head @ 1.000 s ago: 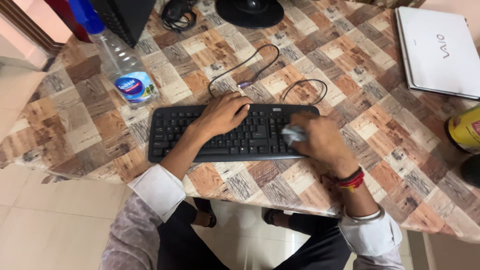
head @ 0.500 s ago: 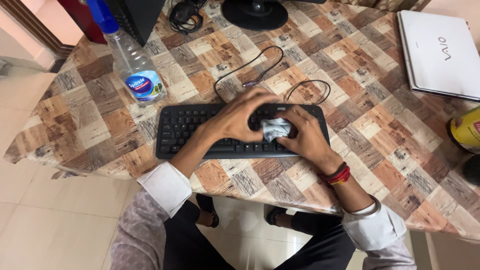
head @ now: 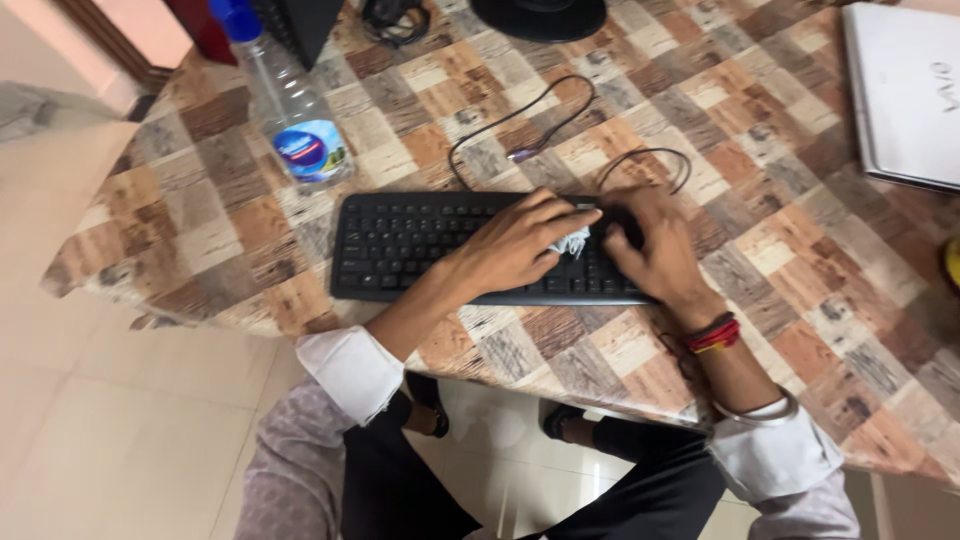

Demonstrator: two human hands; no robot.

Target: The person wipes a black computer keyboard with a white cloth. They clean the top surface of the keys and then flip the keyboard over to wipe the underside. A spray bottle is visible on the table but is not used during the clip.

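Note:
A black keyboard (head: 420, 245) lies near the front edge of a table covered in a brown patchwork-pattern cloth (head: 800, 230). My left hand (head: 520, 245) rests on the keyboard's right half, fingers pinching a small crumpled white cloth (head: 573, 241). My right hand (head: 655, 245) lies over the keyboard's right end, fingers curled down beside the same white cloth. Which hand carries the cloth's weight I cannot tell. The keyboard's black cable (head: 520, 120) loops behind it.
A clear plastic water bottle (head: 290, 110) with a blue cap and label lies behind the keyboard's left end. A white closed laptop (head: 905, 90) sits at the far right. A black monitor base (head: 540, 15) and a tangle of cable stand at the back. Pale floor tiles lie below.
Both hands have come together over the keyboard's right half, and the white cloth sits between them; the left hand slid rightward. The camera view shifted slightly right.

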